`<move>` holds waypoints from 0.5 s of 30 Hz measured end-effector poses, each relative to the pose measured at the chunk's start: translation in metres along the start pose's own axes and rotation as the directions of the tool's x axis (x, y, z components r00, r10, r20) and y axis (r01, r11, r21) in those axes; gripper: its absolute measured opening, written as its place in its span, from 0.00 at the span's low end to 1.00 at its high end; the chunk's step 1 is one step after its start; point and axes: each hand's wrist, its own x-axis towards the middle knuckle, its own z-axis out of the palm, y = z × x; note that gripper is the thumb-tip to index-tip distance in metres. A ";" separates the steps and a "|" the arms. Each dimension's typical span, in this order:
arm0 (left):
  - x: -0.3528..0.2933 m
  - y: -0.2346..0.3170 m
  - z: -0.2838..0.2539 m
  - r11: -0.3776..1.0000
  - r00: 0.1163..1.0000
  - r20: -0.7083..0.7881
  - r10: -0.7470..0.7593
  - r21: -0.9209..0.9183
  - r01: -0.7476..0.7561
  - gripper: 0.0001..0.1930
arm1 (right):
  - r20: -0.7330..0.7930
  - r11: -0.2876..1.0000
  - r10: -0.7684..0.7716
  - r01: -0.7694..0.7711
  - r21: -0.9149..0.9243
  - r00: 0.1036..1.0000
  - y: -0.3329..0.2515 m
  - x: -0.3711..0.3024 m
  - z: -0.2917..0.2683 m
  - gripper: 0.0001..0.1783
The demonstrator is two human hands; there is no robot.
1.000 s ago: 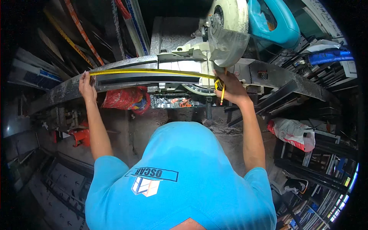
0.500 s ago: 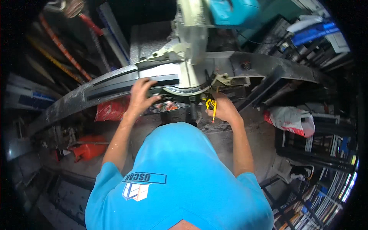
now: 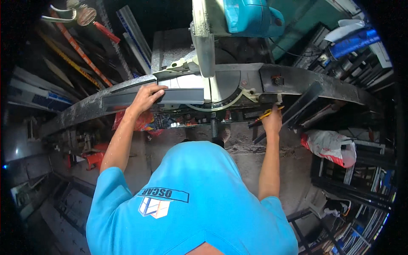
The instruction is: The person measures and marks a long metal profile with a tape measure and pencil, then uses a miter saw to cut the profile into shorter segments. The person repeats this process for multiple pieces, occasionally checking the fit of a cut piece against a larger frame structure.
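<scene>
My left hand [image 3: 145, 101] is closed over a long dark grey profile [image 3: 182, 95], its fingers curled across the top. The profile lies on the bed of a mitre saw, along the fence, with its right end at the pale slotted plate [image 3: 209, 90]. The raised saw head with its teal motor housing [image 3: 250, 18] is above and behind it. My right hand [image 3: 272, 122] is at the bench's front edge, right of the saw, closed around a slim yellow pencil [image 3: 266, 114]. Dark shapes beside those fingers are too unclear to name.
Dark profiles [image 3: 304, 106] jut from the bench on the right. A white and red bag [image 3: 330, 146] sits beyond them. Long bars [image 3: 134, 38] lean at the back left. Small scraps lie in a tray [image 3: 178, 121] under the saw. An orange-red object [image 3: 95, 159] is on the floor.
My right hand has moved right, away from the saw's front, with the pencil. My left hand now grips the profile, whose right end has shifted slightly right. The view has shifted a little.
</scene>
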 end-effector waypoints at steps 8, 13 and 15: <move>0.013 0.047 0.003 0.971 0.915 0.365 -0.173 0.219 0.096 0.43 | 0.039 0.992 -0.122 0.121 0.021 0.992 0.014 0.017 0.009 0.42; 0.027 0.034 0.009 0.993 0.937 0.339 -0.084 0.104 0.051 0.41 | 0.039 0.954 -0.260 0.251 0.164 0.965 0.031 0.012 0.010 0.39; 0.038 0.028 0.007 0.993 0.934 0.352 -0.062 0.113 0.024 0.45 | 0.105 0.951 -0.211 0.179 0.251 0.972 0.033 0.015 0.006 0.40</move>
